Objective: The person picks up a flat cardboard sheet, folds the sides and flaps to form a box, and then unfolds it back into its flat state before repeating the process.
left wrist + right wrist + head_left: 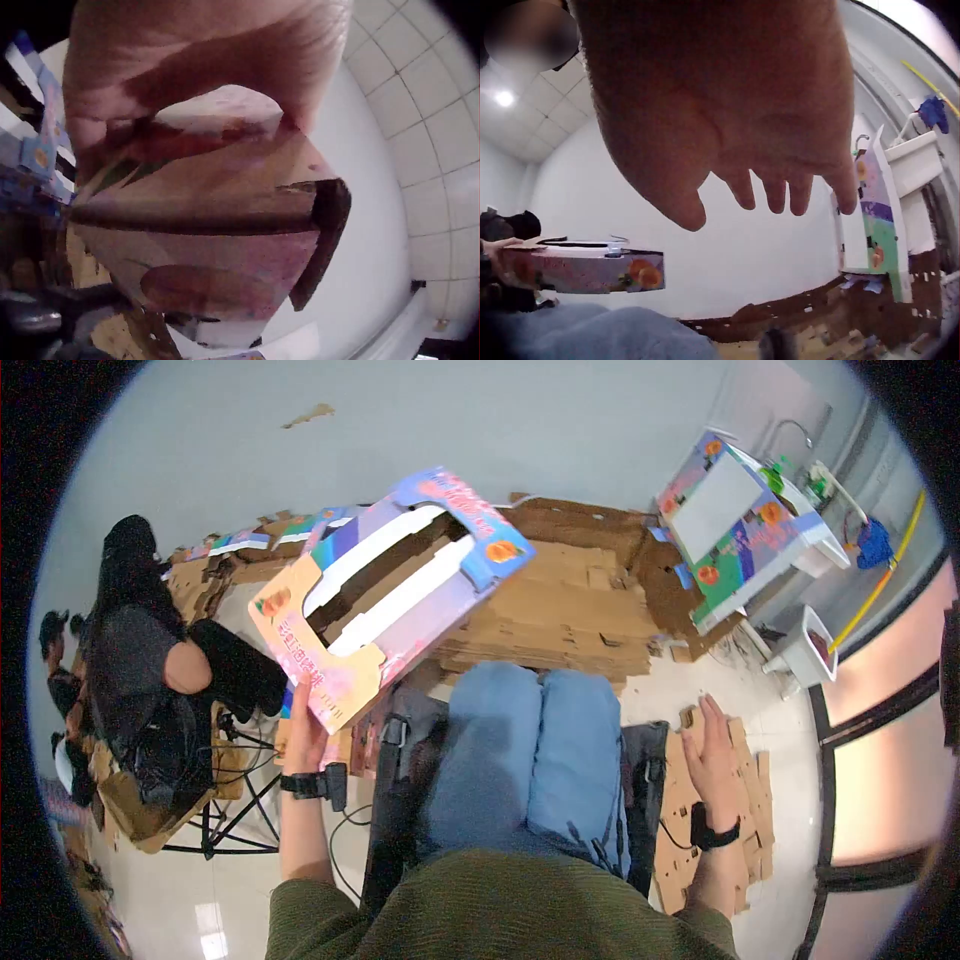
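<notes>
1. Looks like a packing workshop or box-making room; exact type can't be confirmed.
2. Flattened cardboard (560, 600) stacked on the floor (803, 735), more sheets (757, 800) at right.
3. Fruit-printed carton (430, 628) in the foreground; similar printed carton (745, 540) propped near the sink.
4. Another person (140, 650) seated at left, others further back, partly dark.
5. Utility fittings: white sink (915, 165), curved tap (797, 426), yellow pole (905, 550).
6. Plain pale wall (430, 420), panelled ceiling (555, 112), bright lamp (505, 97).
</notes>
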Demonstrator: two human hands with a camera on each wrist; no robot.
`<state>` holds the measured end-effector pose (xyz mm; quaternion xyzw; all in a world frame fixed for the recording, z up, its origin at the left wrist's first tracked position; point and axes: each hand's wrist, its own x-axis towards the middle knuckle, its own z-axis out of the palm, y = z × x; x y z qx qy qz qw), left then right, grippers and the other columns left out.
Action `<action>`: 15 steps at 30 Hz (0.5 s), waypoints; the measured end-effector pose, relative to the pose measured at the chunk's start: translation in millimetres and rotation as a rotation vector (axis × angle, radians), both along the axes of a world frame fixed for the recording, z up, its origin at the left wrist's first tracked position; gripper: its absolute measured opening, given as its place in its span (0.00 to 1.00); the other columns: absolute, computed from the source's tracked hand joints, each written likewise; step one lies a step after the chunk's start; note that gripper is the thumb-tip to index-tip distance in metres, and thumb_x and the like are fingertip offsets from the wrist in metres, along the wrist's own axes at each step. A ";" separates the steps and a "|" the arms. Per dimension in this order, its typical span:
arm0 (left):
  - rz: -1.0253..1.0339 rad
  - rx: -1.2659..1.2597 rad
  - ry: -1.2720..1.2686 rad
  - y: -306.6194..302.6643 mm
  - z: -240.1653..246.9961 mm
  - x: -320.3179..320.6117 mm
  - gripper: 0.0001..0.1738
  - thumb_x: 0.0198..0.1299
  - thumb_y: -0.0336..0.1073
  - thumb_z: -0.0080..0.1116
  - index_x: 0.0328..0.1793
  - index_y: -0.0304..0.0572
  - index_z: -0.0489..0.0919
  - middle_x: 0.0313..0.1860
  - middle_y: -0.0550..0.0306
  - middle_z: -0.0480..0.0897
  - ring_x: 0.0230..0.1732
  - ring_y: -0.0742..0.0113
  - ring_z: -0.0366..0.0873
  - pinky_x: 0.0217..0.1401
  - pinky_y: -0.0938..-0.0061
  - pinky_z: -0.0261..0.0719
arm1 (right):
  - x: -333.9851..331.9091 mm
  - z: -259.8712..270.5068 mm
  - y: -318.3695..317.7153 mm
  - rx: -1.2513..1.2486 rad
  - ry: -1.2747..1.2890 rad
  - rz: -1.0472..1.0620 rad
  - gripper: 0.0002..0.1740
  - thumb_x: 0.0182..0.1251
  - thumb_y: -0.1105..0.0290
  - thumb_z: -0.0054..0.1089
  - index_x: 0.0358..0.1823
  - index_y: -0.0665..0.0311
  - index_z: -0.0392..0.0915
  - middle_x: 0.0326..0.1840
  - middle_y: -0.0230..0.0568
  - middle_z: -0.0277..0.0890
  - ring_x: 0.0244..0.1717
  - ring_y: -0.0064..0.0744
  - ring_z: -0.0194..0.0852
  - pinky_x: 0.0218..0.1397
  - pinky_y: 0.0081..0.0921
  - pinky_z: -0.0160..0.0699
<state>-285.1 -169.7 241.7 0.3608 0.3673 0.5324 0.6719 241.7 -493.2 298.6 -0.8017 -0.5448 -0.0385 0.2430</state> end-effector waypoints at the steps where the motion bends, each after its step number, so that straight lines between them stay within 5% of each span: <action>1: -0.045 0.004 0.016 -9.2 16.0 8.2 0.32 0.76 0.55 0.55 0.74 0.39 0.71 0.67 0.53 0.81 0.66 0.61 0.81 0.70 0.63 0.80 | -8.6 6.2 -0.5 0.004 -0.017 0.019 0.32 0.75 0.66 0.61 0.77 0.67 0.64 0.80 0.59 0.61 0.82 0.61 0.54 0.82 0.46 0.58; 11: -0.493 -0.161 0.433 -54.2 3.5 33.7 0.33 0.77 0.55 0.53 0.74 0.36 0.71 0.63 0.54 0.83 0.61 0.66 0.82 0.63 0.70 0.80 | -101.9 44.2 14.7 -0.080 -0.143 0.493 0.42 0.63 0.49 0.71 0.76 0.57 0.68 0.81 0.51 0.60 0.82 0.53 0.55 0.84 0.61 0.46; 12: -0.542 -0.069 0.540 -52.8 7.6 37.5 0.33 0.77 0.52 0.54 0.74 0.32 0.70 0.67 0.47 0.80 0.65 0.59 0.79 0.68 0.66 0.76 | -107.6 39.8 16.5 -0.126 -0.158 0.526 0.43 0.63 0.47 0.70 0.76 0.56 0.68 0.81 0.50 0.60 0.82 0.52 0.55 0.84 0.62 0.45; 15: -0.092 0.674 1.242 -73.7 23.8 51.6 0.32 0.75 0.48 0.56 0.74 0.28 0.69 0.69 0.38 0.76 0.69 0.47 0.75 0.73 0.61 0.71 | -114.6 24.2 15.1 -0.170 -0.231 0.569 0.42 0.63 0.46 0.69 0.75 0.55 0.68 0.81 0.48 0.60 0.82 0.49 0.56 0.83 0.65 0.45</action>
